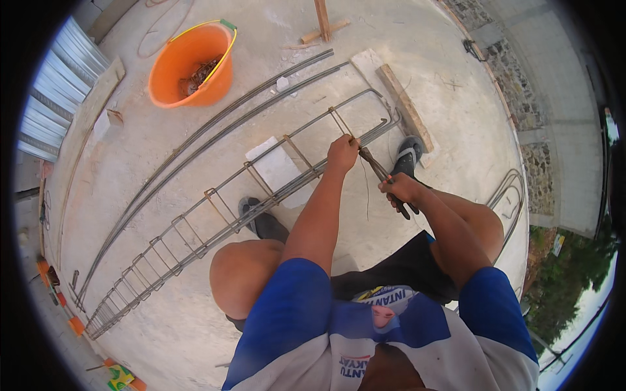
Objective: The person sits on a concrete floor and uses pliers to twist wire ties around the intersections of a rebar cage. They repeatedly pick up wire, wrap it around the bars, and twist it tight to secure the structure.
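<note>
A long rebar cage (189,236) with square stirrups runs from the far left up to the middle. My left hand (343,154) is closed at a stirrup (335,120) near the cage's right end, where it meets the lower bars. My right hand (400,188) grips the dark handles of a pair of pincers (372,160). Their jaws touch the joint right beside my left fingers. A thin tie wire (367,195) hangs down from there. What exactly lies between my left fingers is hidden.
An orange bucket (163,78) with scraps inside stands at the upper left. Long loose bars (195,137) lie beyond the cage. A wooden plank (405,107) is near my right foot, and a pale slab (272,163) lies under the cage. Bent bars (508,189) sit at the right.
</note>
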`<state>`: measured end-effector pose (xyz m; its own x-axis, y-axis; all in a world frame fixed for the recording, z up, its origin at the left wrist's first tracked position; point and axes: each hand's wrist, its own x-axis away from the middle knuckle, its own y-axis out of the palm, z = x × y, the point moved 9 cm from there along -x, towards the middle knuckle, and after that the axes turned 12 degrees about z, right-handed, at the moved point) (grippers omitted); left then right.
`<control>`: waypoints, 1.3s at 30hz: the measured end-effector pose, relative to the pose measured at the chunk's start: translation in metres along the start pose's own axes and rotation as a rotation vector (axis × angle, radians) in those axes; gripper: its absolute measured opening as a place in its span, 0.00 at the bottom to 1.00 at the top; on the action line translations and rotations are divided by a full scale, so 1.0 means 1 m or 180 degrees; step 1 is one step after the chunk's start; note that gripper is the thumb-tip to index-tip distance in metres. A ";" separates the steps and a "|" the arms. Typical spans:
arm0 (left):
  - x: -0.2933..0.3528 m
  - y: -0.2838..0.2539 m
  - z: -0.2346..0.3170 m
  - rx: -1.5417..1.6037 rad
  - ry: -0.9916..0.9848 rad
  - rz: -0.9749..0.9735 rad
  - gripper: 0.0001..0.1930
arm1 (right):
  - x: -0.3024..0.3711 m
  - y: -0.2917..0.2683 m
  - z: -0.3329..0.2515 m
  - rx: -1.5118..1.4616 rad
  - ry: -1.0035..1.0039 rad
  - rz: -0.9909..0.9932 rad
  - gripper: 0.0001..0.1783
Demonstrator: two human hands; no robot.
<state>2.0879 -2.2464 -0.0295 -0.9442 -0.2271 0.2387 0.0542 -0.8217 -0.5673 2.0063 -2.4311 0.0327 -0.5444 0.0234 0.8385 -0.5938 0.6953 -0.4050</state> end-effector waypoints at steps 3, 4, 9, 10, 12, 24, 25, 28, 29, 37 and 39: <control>0.040 -0.026 0.017 -0.0749 0.0945 0.0908 0.18 | 0.001 0.000 0.001 -0.0184 0.0068 -0.0165 0.14; 0.060 -0.030 0.041 -0.1056 0.1449 0.0866 0.20 | 0.001 -0.002 0.006 -0.0258 0.0098 -0.0190 0.13; 0.109 -0.017 0.091 -0.1070 0.2793 0.0874 0.23 | -0.001 0.000 0.001 -0.0363 0.0179 -0.0243 0.08; 0.110 -0.008 0.099 -0.0873 0.2846 0.0807 0.21 | -0.003 -0.002 0.001 -0.0350 0.0209 -0.0245 0.07; 0.106 0.009 0.103 -0.0645 0.2812 0.0495 0.17 | -0.002 -0.002 0.002 -0.0266 0.0222 -0.0290 0.09; 0.087 0.034 0.106 -0.0687 0.2449 0.0075 0.04 | 0.073 -0.013 -0.039 0.3397 -0.1341 0.2659 0.24; 0.086 0.034 0.101 -0.0706 0.2434 0.0099 0.05 | 0.070 -0.012 -0.043 0.3260 -0.1258 0.2410 0.23; 0.093 0.026 0.102 -0.0507 0.2557 0.0107 0.06 | 0.061 -0.016 -0.042 0.3019 -0.1136 0.2037 0.22; 0.096 0.021 0.104 -0.0399 0.2623 0.0102 0.07 | 0.059 -0.019 -0.038 0.2968 -0.1121 0.1975 0.22; 0.126 -0.005 0.089 -0.0136 0.2581 0.0959 0.22 | 0.040 -0.012 -0.023 0.1130 -0.0342 0.0505 0.14; 0.126 -0.004 0.092 -0.0072 0.2614 0.0986 0.22 | 0.044 -0.007 -0.011 0.0039 0.0212 0.0002 0.13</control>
<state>1.9988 -2.3204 0.0755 -0.8239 0.0168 -0.5664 0.3487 -0.7729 -0.5301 1.9932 -2.4271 0.0767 -0.5042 0.0719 0.8606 -0.6010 0.6863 -0.4095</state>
